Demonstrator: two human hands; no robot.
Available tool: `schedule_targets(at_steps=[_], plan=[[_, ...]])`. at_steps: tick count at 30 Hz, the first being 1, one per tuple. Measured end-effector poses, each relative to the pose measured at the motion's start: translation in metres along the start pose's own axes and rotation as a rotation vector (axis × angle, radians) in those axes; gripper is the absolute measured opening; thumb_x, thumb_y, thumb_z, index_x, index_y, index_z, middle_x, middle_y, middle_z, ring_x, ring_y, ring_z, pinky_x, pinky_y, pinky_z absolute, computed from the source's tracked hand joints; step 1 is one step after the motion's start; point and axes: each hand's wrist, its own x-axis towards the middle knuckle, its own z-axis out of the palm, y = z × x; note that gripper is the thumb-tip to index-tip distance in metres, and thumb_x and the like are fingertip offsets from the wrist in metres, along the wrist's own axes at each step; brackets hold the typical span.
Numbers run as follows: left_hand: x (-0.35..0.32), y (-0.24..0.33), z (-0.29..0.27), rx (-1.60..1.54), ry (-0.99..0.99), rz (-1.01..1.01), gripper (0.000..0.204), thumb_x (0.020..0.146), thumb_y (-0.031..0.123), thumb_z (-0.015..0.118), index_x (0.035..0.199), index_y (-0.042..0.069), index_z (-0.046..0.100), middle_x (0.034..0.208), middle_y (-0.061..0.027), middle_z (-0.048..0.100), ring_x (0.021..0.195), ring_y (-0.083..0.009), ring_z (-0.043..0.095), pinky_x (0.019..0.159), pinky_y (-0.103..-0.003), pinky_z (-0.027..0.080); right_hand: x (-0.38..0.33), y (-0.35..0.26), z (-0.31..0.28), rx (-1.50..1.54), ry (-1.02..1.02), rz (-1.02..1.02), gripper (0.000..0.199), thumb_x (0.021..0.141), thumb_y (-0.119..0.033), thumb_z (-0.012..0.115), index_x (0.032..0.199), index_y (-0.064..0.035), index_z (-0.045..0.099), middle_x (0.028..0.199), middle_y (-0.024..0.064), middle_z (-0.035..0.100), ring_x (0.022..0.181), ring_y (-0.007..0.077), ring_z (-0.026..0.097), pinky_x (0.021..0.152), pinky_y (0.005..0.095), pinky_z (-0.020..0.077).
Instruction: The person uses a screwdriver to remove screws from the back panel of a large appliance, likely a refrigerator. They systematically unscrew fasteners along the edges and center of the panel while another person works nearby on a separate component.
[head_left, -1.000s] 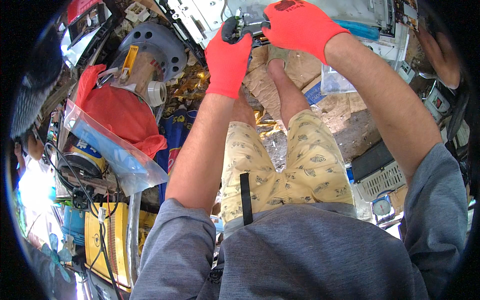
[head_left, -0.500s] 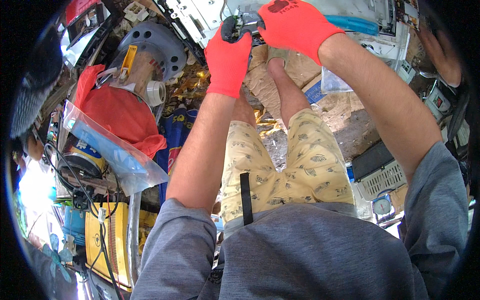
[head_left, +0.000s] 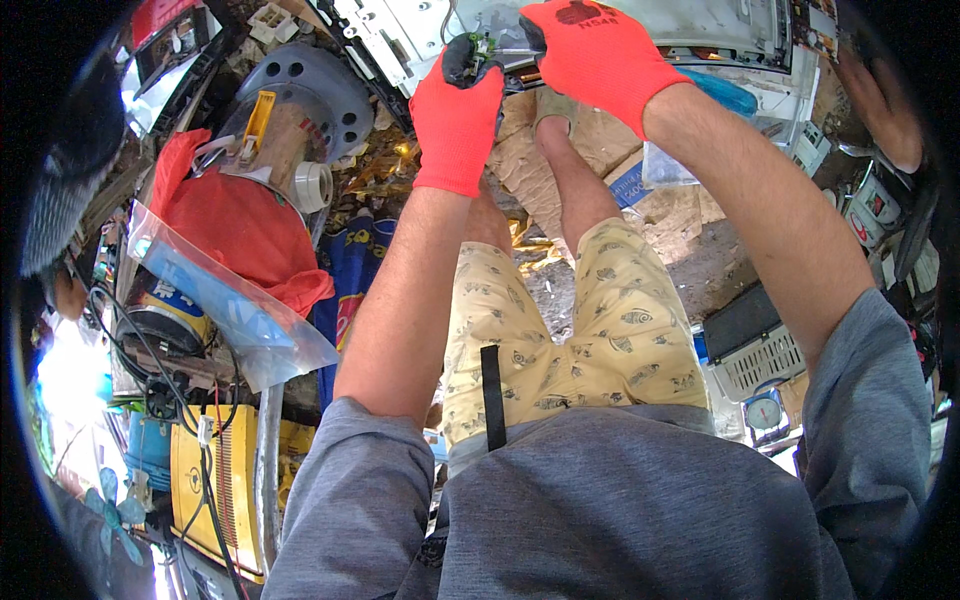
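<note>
Board partly behind left fingers

The left glove and right glove look like matt knitted cloth with dark coated fingertips, while the slim shaft between them has a metallic sheen. The white panel is smooth (metal or plastic, hard to tell); the cardboard is matt and creased, the clear sleeve glossy plastic, the shirt matt cloth.

Brown cardboard flattened over earthy floor; 1 glaring patch of daylight at left.
</note>
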Motion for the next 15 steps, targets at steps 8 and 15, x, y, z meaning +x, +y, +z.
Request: schedule_targets(at_steps=[8, 15], plan=[[0.002, -0.008, -0.003, -0.105, -0.009, -0.049, 0.047, 0.081, 0.017, 0.074, 0.123, -0.001, 0.065, 0.112, -0.0156, 0.073, 0.101, -0.0200, 0.070, 0.091, -0.032, 0.052, 0.001, -0.001, -0.007, 0.085, -0.112, 0.124, 0.021, 0.075, -0.018, 0.067, 0.091, -0.0046, 0.067, 0.097, 0.0193, 0.068, 0.095, 0.0359, 0.066, 0.083, 0.0449, 0.0521], [0.006, -0.010, -0.008, -0.417, -0.093, -0.123, 0.047, 0.083, 0.005, 0.072, 0.128, -0.001, 0.062, 0.118, -0.0096, 0.070, 0.104, -0.0142, 0.064, 0.092, -0.029, 0.050, 0.005, 0.017, 0.010, 0.223, 0.033, 0.112, 0.026, 0.085, -0.023, 0.061, 0.102, -0.0037, 0.064, 0.100, 0.0234, 0.067, 0.094, 0.0380, 0.066, 0.082, 0.0468, 0.0511]])
